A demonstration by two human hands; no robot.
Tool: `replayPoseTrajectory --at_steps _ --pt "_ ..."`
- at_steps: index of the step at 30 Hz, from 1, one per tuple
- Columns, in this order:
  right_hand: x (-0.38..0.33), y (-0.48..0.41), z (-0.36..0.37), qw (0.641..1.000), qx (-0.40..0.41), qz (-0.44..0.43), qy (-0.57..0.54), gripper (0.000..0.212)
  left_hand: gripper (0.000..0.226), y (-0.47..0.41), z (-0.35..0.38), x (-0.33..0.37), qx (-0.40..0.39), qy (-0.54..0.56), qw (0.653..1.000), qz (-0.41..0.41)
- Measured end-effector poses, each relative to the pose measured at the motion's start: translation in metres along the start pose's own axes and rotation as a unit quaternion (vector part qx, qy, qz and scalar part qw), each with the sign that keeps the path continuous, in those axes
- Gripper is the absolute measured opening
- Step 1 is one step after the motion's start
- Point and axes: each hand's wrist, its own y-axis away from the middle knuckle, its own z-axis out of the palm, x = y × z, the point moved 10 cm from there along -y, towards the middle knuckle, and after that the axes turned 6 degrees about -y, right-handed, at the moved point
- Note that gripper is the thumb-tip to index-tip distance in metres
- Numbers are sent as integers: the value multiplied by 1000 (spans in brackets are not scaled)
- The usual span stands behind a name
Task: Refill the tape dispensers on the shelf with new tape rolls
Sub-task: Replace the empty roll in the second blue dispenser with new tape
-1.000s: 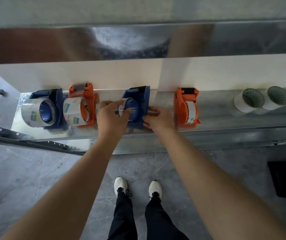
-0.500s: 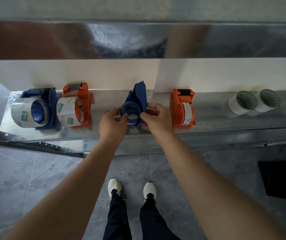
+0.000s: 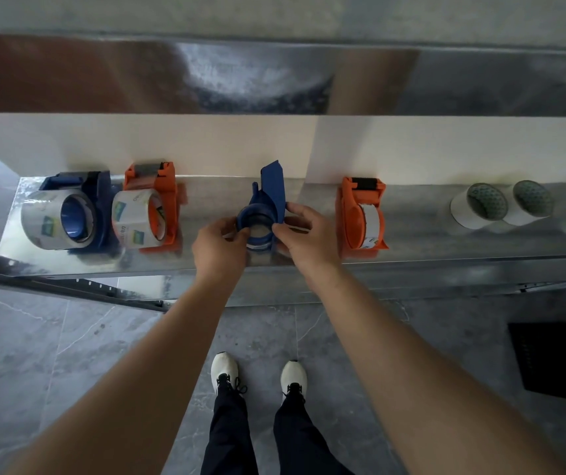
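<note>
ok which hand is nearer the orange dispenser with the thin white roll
Right. The right hand is just left of the orange dispenser; the left hand is farther, past the blue dispenser.

- A storeroom or packing area is suggested by a galvanised metal shelf [image 3: 418, 222] on slotted steel racking [image 3: 86, 286].
- Packing-tape dispensers [image 3: 360, 217] are lined along it.

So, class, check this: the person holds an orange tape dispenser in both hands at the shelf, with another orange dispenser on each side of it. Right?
One thing is wrong: the left hand and right hand hold a blue dispenser, not an orange one, as the head view shows. The rest holds: the left orange dispenser and right orange dispenser flank it on the shelf.
</note>
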Motion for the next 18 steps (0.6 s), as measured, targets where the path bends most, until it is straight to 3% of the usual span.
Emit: replayPoseTrajectory --at_steps 6,18 --pt "-26 9 -4 994 -1 -80 77 41 30 2 1 -4 -6 21 1000 -6" --pt "-43 8 -22 987 21 -107 115 38 29 0 2 -7 -10 30 999 -19"
